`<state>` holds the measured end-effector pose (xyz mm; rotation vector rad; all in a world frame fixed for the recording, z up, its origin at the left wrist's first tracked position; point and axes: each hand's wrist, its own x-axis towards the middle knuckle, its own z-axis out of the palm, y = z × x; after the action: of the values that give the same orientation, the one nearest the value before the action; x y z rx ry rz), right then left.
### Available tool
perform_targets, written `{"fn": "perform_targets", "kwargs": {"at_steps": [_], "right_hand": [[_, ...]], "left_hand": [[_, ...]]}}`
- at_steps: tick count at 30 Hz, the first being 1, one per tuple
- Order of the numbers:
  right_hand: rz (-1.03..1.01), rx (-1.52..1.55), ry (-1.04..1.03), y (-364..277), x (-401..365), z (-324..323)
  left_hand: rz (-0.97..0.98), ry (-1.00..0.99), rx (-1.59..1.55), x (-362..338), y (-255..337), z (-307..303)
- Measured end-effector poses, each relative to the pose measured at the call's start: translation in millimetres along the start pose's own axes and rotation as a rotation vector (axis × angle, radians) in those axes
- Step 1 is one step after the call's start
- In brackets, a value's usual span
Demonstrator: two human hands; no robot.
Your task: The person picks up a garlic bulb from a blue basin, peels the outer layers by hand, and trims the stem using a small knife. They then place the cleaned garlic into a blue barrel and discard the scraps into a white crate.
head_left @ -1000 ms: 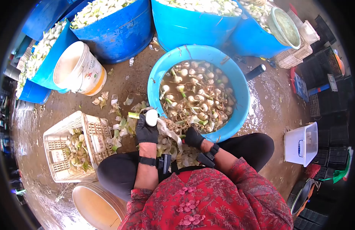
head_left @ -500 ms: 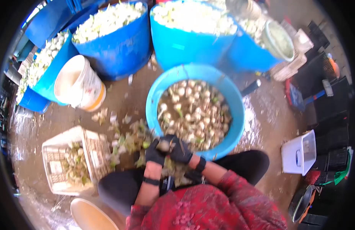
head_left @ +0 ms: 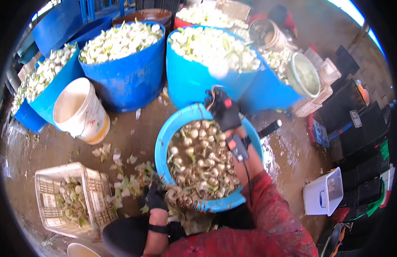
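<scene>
My right hand [head_left: 224, 110], in a black glove, reaches out over the far rim of the light blue tub [head_left: 164, 128]. A thin tan strip shows at its curled fingers; I cannot make out what it is. Just beyond, a blurred white onion-like bulb [head_left: 218, 68] appears in front of the bright blue bin [head_left: 202, 85]. Dirty rooted bulbs [head_left: 202, 162] sit in brown water in the tub. My left hand [head_left: 155, 197], also gloved, is low at the tub's near left side beside leafy peelings [head_left: 136, 182]; its fingers look apart, with nothing visible in them.
Blue bins [head_left: 121, 81] heaped with pale bulbs line the back. A white bucket [head_left: 80, 111] and a plastic crate [head_left: 72, 201] with bulbs stand left. On the right are a white container [head_left: 322, 192] and a dark-handled object [head_left: 270, 128]. Another person [head_left: 284, 19] crouches far back.
My hands have parted from the bulb they held together near the tub. The right hand has moved forward toward the bright blue bin; the left has dropped down and left. My view has shifted.
</scene>
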<state>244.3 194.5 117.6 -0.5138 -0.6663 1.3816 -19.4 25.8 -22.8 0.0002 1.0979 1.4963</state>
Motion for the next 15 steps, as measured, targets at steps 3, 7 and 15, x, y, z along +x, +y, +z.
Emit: {"fn": "perform_targets", "kwargs": {"at_steps": [3, 7, 15], "right_hand": [[-0.098, -0.846, -0.218, 21.0, 2.8, -10.5], [-0.387, -1.937, -0.786, 126.3, -33.3, -98.7], [0.51, -1.62, 0.075, 297.3, -103.7, -161.1]], "left_hand": [[-0.026, -0.085, 0.207, 8.9, -12.8, -16.7], [-0.054, -0.07, 0.311, -6.3, -3.2, -1.4], [-0.038, -0.123, 0.485, -7.7, -5.5, 4.4]]}}
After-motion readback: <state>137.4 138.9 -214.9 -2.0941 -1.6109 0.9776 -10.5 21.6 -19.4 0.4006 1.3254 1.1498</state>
